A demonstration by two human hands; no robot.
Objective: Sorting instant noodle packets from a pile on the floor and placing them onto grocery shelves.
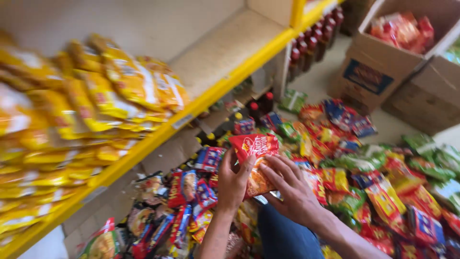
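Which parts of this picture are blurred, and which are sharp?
Head view: the yellow packets on the shelf are smeared by motion blur; the red snack packet held by the left hand and right hand is fairly sharp; lighting is even.

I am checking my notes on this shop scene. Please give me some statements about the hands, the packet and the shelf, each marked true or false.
1. Both hands, left hand and right hand, hold one red packet. True.
2. The yellow shelf carries yellow packets. True.
3. The cardboard box holds green bottles. False: it holds red packets.
4. The floor packets stand in neat rows. False: they lie in a loose heap.
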